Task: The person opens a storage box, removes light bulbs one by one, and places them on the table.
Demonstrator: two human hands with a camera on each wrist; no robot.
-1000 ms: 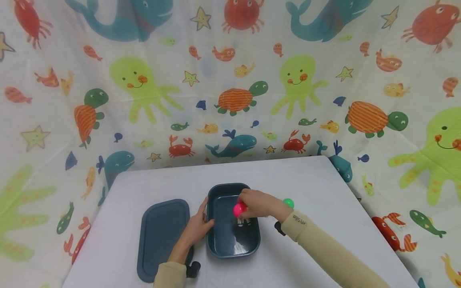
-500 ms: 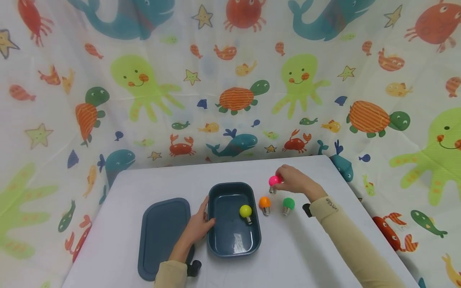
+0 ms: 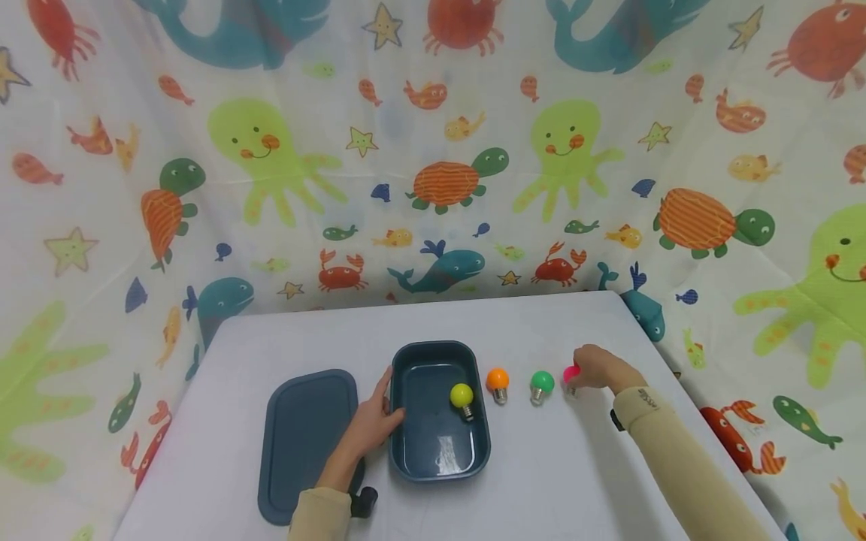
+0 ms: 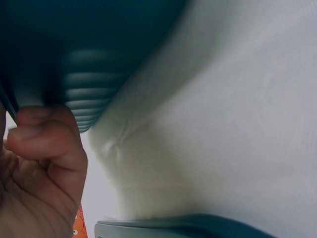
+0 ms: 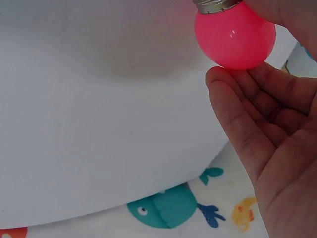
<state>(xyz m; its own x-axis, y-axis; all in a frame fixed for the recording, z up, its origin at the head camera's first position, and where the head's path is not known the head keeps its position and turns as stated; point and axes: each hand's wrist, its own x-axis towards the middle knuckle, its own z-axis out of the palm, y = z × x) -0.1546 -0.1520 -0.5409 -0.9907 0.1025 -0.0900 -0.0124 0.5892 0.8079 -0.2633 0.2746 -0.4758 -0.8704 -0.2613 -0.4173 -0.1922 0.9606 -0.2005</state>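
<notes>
A pink light bulb [image 5: 235,37] is pinched between the thumb and fingers of my right hand [image 3: 602,368], with its metal screw base pointing down, close over the table right of the green light bulb [image 3: 542,383]. My left hand [image 3: 371,423] grips the left rim of the dark blue box [image 3: 440,473], thumb over the edge and fingers along the outer wall. In the left wrist view, curled fingers [image 4: 49,144] press against the box's ribbed side. Inside the box lies a yellow light bulb [image 3: 462,397]. An orange light bulb [image 3: 498,382] lies just right of the box.
A flat dark blue lid [image 3: 307,443] lies on the table left of the box, partly under my left forearm. The white table [image 3: 325,338] has its right edge near my right forearm. A curtain [image 3: 379,143] with sea animals hangs behind and at both sides.
My right hand has lifted the pink bulb out of the box and carried it right, past the orange and green bulbs, then lower toward the table. The left hand stays on the box.
</notes>
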